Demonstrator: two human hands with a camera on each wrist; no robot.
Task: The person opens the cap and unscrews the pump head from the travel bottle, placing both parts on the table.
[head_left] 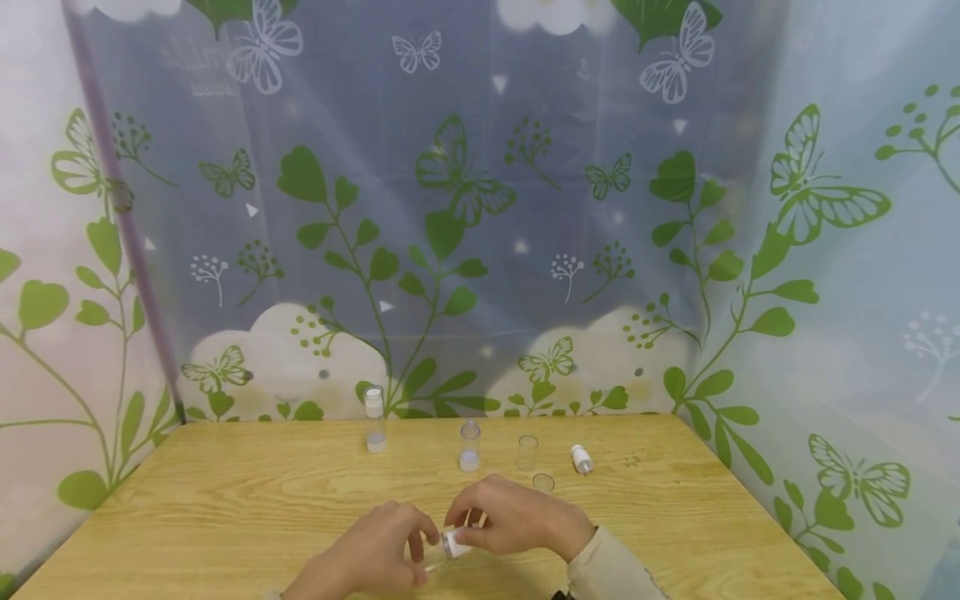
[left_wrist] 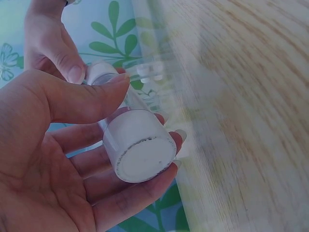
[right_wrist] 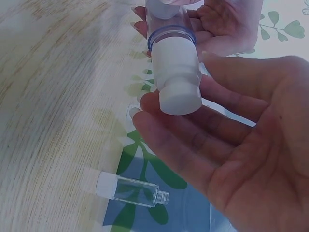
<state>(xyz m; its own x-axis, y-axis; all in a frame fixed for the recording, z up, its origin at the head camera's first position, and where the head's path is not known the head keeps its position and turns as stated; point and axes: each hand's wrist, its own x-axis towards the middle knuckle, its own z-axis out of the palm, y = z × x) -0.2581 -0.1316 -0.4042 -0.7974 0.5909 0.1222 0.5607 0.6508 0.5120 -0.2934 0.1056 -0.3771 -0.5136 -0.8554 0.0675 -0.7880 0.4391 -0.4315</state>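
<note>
A small clear pump bottle with a white base lies tilted between both hands, low over the front of the table. My left hand grips its clear body, thumb on top and fingers curled beneath, as the left wrist view shows. At the other end my right hand holds the white pump top between thumb and fingers. The pump top sits in the bottle's mouth, against a bluish clear rim.
On the wooden table behind the hands stand a capped pump bottle and a clear bottle with a bare neck. Two clear caps and a loose white pump are to the right. A printed curtain encloses the table.
</note>
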